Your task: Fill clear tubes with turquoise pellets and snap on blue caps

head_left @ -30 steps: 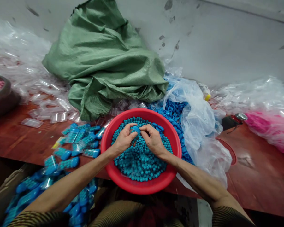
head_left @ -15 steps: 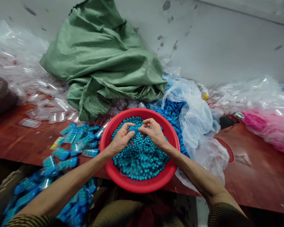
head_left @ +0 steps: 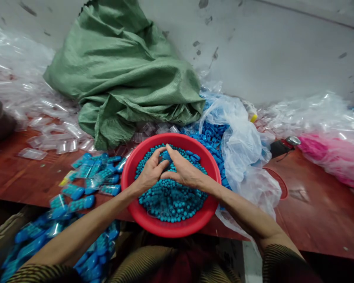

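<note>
Nearest, a lower heap of blue-capped packs (head_left: 32, 232) is lying below the surface's edge, left of the red basin (head_left: 171, 232). The basin is standing at the front of the reddish-brown surface (head_left: 321, 220), its near rim jutting past the edge, and is holding turquoise beads (head_left: 172, 204). Over the beads, the left hand (head_left: 150, 171) is gripping a small blue piece (head_left: 166, 156) between thumb and fingers; the right hand (head_left: 184, 169) is cupping its other side, fingers straight and together, thumb spread below. Their fingertips are meeting above the piece.

Left of the basin, more bead-filled packs (head_left: 91, 169) are lying on the surface; farther left are clear plastic cases (head_left: 66, 137) and a dark bowl (head_left: 0, 124). Right of it, loose blue caps (head_left: 211, 137) are spilling beside a translucent bag (head_left: 242, 145), with pink plastic (head_left: 333, 153) well beyond. Behind the basin, a green woven sack (head_left: 135, 74) is slumping before a pale, spotted wall (head_left: 262, 51).

Compared with half a second ago, the right hand is opening from a pinch into a cup, its thumb lower. The whole scene is sitting slightly farther left in view.
</note>
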Available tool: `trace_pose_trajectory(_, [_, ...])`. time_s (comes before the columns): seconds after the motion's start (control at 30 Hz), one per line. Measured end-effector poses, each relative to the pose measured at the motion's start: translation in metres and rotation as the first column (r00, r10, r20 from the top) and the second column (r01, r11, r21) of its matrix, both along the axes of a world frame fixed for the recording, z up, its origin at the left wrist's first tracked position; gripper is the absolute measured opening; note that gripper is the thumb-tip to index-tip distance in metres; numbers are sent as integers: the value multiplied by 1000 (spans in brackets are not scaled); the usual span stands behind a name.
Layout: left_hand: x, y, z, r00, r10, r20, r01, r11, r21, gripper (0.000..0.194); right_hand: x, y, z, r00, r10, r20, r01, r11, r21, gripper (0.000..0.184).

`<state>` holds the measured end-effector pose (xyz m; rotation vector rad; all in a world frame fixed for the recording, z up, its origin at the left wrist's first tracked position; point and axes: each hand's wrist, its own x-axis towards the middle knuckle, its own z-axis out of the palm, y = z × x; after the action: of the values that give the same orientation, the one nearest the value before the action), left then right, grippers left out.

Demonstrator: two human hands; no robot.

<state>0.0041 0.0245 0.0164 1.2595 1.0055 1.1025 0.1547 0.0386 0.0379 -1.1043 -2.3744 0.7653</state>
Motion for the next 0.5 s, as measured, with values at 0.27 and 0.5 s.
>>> trace_pose_trajectory(0.27, [1, 3, 1, 999, -43, 17, 42, 998, 41, 34, -10, -5, 0, 907, -96, 410, -18, 964, 265, 93])
trace_pose_trajectory(0.5, [12, 8, -2, 994, 105, -9, -104, 993, 54, 28, -20, 0, 4, 867, -111, 485, -19, 967, 256, 89])
